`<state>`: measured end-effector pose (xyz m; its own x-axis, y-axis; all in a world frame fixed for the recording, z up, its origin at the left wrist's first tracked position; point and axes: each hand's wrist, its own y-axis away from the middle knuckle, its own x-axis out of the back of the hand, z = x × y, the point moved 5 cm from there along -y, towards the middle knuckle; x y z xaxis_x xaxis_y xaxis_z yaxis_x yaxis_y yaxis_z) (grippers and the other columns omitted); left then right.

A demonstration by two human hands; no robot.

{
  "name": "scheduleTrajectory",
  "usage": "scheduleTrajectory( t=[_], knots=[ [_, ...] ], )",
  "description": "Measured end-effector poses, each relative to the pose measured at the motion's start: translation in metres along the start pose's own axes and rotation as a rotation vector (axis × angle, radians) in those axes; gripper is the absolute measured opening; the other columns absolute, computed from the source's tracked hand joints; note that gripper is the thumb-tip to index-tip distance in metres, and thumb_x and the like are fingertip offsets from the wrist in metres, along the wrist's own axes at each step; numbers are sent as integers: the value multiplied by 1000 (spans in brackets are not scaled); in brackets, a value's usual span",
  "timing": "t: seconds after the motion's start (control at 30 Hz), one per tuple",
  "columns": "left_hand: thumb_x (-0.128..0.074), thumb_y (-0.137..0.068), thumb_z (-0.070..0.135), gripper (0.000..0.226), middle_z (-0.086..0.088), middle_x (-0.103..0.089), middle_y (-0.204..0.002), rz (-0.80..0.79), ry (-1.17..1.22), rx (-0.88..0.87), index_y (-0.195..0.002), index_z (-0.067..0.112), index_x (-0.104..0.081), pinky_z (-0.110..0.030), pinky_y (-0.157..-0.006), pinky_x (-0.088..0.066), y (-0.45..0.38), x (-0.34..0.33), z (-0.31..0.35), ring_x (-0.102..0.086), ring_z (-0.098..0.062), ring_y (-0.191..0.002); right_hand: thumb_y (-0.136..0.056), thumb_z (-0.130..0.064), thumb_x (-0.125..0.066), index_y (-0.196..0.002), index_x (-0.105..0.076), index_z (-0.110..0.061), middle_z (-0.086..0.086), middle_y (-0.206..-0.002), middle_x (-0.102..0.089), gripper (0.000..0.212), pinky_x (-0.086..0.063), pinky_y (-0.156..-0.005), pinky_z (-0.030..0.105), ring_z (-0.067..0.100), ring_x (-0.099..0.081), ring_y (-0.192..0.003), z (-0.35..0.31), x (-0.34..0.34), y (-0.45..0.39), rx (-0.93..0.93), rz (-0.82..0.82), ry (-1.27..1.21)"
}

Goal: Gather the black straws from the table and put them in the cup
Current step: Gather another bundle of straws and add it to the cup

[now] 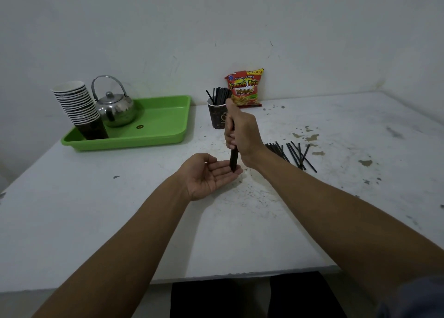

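My right hand (241,131) is closed around an upright bundle of black straws (233,160) at the table's middle. The bundle's lower ends rest on the open palm of my left hand (209,174), which lies palm up below it. Just behind my right hand stands a dark paper cup (217,117) with several black straws sticking out of its top. Several more loose black straws (294,154) lie flat on the white table (144,209), to the right of my right wrist.
A green tray (163,123) at the back left carries a tilted stack of paper cups (78,106) and a metal kettle (115,108). A red snack bag (246,87) leans against the wall behind the cup. Stains mark the table's right side.
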<state>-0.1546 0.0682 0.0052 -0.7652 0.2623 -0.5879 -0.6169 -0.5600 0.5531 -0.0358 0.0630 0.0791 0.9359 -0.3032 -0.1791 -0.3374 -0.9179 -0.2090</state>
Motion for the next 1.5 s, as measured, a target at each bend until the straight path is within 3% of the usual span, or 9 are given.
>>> scheduleTrajectory(
  t=[0.23,0.4,0.63,0.7,0.8,0.97,1.17,1.37,1.5],
  knots=[
    [-32,-100,9,42,-37,-68,-111,24,-43,-17,-114,-20,-58,-49,-91,-53,-1,-2,5,-66,-47,-105,-103,-34,-56,-60,-39,-11,3,-49,-34,52,-28,-40,24,14,-31,-36,-7,8,-5,61,118,97],
    [-32,-101,11,42,-33,-68,-119,51,-137,-58,-117,-16,-60,-44,-87,-56,-4,-1,24,-68,-41,-105,-104,-33,-54,-57,-52,-19,-10,-42,-43,49,-31,-38,20,6,-37,-33,-16,13,-19,98,171,36],
    [-69,-93,20,26,-13,-71,-112,353,-563,-499,-112,2,-66,-31,-83,-59,-31,-7,95,-70,-23,-99,-102,-44,-50,-64,-38,-15,5,-59,-36,50,-33,-61,38,24,-36,-60,-34,22,-77,131,362,86],
    [-77,-87,22,35,-5,-67,-107,400,-713,-634,-117,8,-66,-33,-92,-53,-42,-12,116,-65,-22,-103,-102,-47,-49,-62,-41,-14,5,-59,-40,52,-35,-61,39,25,-39,-62,-37,23,-98,138,389,94],
    [-83,-81,24,78,-8,-62,-137,469,-886,-719,-146,3,-48,-42,-107,-49,-62,-17,137,-59,-22,-124,-100,-49,-48,-64,-39,-15,9,-61,-38,51,-35,-59,39,24,-39,-61,-38,22,-130,156,405,95],
    [-87,-75,22,91,-10,-57,-142,483,-996,-786,-151,6,-41,-39,-102,-48,-105,-14,157,-56,-23,-127,-101,-45,-50,-62,-34,-14,12,-60,-33,52,-34,-54,39,25,-35,-58,-26,20,-173,176,409,71],
    [-91,-64,19,66,4,-71,-120,368,-986,-878,-125,20,-63,-46,-98,-54,-134,-13,165,-64,-16,-116,-101,-45,-51,-70,-45,-8,15,-66,-38,49,-32,-49,34,26,-35,-57,-11,19,-204,169,389,31],
    [-91,-65,11,64,-1,-74,-114,297,-920,-950,-123,17,-66,-46,-92,-58,-145,-14,168,-70,-19,-106,-102,-42,-54,-64,-36,-11,15,-60,-34,52,-33,-43,27,21,-36,-45,-2,15,-222,167,402,-22],
    [-92,-66,13,63,-1,-74,-113,317,-920,-969,-124,13,-66,-39,-92,-58,-150,-11,166,-69,-17,-105,-103,-42,-52,-58,-34,-16,2,-47,-33,55,-30,-39,22,15,-32,-38,1,15,-229,153,379,-88]
  ],
)
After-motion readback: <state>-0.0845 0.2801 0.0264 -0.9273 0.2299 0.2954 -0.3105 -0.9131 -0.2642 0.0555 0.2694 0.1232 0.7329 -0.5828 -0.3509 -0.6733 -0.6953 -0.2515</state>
